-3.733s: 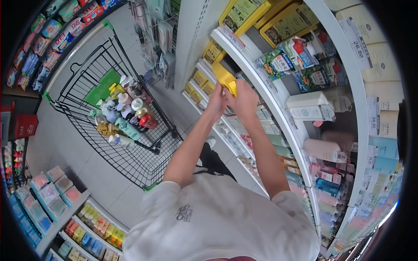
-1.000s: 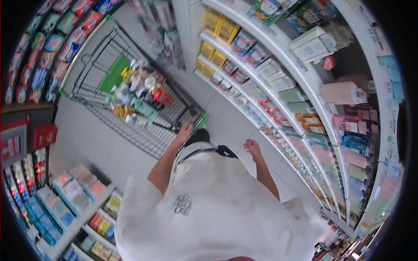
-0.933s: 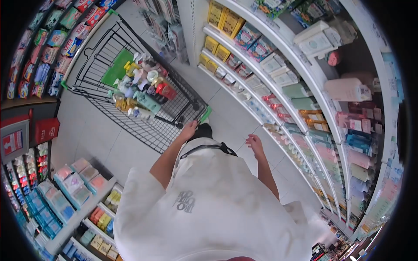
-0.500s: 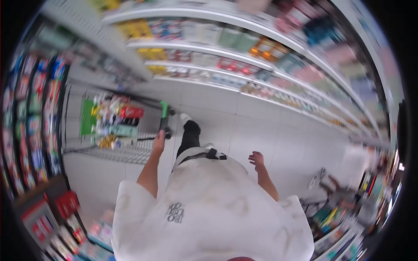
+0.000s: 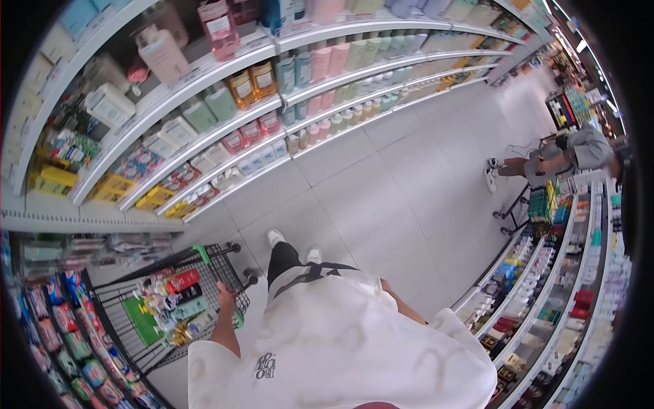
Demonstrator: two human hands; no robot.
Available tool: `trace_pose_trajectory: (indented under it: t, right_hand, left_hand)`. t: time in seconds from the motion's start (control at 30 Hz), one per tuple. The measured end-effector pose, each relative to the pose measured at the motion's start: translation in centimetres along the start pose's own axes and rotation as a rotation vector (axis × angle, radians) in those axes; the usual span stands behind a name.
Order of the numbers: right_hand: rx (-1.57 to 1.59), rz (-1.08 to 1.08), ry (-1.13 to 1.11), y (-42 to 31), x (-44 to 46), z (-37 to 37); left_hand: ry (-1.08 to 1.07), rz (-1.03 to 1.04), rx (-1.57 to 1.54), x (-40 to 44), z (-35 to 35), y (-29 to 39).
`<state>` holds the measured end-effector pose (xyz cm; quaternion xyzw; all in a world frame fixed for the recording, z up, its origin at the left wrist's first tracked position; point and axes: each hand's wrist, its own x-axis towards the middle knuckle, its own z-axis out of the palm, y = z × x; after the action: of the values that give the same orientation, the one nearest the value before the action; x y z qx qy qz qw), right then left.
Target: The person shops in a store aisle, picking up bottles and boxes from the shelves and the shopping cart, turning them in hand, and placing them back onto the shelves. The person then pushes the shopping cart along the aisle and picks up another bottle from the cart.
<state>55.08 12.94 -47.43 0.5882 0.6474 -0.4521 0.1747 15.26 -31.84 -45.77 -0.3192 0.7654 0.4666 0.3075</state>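
Observation:
My left hand [image 5: 225,298] is closed on the handle side of a black wire shopping cart [image 5: 126,345], by its green end piece [image 5: 238,319]. The fingers are partly hidden. In the cart lie a red package [image 5: 182,280], a pale green bottle [image 5: 191,309], a flat green piece [image 5: 141,321] and several mixed items. My right forearm [image 5: 403,305] reaches down beside the white shirt, and the right hand itself is hidden behind my body.
Long white shelves [image 5: 286,102] of bottles and pump dispensers curve along the far side. More stocked shelves [image 5: 545,300] stand at the right. A person [image 5: 579,151] stands near another cart [image 5: 516,211] there. Hanging packets [image 5: 75,327] line the left edge. Grey floor tiles [image 5: 361,184] run between.
My view has turned left, and the shelves and the person have swung into other places. The cart sits lower in view, with my left hand still at it. My right hand has passed out of sight.

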Motion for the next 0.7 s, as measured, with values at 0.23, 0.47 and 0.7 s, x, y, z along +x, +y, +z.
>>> trace_pose_trajectory:
  t: [0.23,0.47,0.7]
  right_hand:
    - [0.282,-0.061,-0.019,-4.0,0.0,0.5]
    - [0.022,-0.024,-0.063,-13.5,-0.6,-2.1]
    - [-0.193,-0.306,-0.159,-20.1,1.5,-4.4]
  left_hand:
    - [-0.011,0.098,-0.026,-1.2,0.8,0.1]
    - [-0.154,-0.024,-0.359,-0.6,0.6,-0.8]
    - [0.077,0.113,-0.132,-2.3,1.3,0.7]
